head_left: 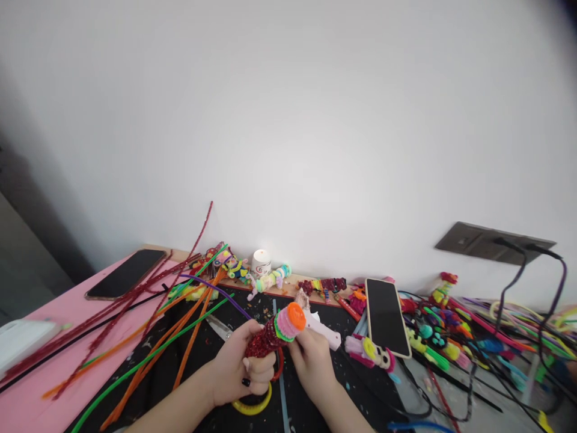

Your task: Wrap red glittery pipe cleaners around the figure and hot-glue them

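Left hand (238,370) grips red glittery pipe-cleaner figure (270,334), long axis toward two o'clock; right hand (313,358), at three o'clock, holds white glue gun (322,331) against its orange tip.

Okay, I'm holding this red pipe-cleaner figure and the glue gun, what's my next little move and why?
Probably bring the white glue gun in your right hand to the orange coil topping the sparkly red pipe-cleaner figure gripped by your left hand; its nozzle looks hidden behind those stacked coils.
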`<state>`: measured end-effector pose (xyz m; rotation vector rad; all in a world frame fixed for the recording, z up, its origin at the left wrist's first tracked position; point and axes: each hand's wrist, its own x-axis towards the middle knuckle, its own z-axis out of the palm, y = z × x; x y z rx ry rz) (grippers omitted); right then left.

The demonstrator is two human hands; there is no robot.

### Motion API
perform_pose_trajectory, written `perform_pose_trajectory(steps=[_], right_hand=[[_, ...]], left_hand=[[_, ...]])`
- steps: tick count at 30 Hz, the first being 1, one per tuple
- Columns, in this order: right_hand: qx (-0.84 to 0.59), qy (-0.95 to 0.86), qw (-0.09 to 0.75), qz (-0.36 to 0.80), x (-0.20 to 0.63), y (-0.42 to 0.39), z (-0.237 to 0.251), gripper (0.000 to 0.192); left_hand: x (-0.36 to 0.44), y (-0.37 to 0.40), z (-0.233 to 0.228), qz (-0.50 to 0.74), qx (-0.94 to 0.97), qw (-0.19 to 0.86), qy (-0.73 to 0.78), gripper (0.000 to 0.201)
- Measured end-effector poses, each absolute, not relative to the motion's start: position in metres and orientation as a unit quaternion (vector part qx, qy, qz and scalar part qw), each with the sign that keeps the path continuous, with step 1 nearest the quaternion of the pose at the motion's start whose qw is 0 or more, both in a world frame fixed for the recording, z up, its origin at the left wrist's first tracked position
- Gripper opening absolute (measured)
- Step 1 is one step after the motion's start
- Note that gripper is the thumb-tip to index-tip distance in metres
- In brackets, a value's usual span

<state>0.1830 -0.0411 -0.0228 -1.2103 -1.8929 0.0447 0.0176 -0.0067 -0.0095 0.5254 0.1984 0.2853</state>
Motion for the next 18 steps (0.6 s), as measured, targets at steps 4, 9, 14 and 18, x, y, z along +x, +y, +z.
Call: perform_pose_trajectory(steps=[4, 9, 14, 18], right_hand=[[-0.485, -0.760, 0.432, 0.015, 0.1834, -0.0412, -0.0223, 0.024], [-0.492, -0.762, 0.420, 0.014, 0.1841, -0.0408, -0.0234, 0.025], [-0.493, -0.761, 0.421, 0.012, 0.1844, -0.0407, -0.0260, 0.024], [-0.496, -0.762, 0.416, 0.019, 0.1849, -0.0413, -0.0261, 0.023]], left_hand=[[0.0175, -0.0062, -0.0103, 0.143, 0.258, 0.951, 0.094, 0.053], [0.0162, -0.0048, -0.0119, 0.143, 0.253, 0.953, 0.085, 0.051], [0.0157, -0.0043, -0.0134, 0.146, 0.248, 0.954, 0.081, 0.050], [0.0157, -0.0040, -0.0147, 0.148, 0.244, 0.955, 0.079, 0.050]])
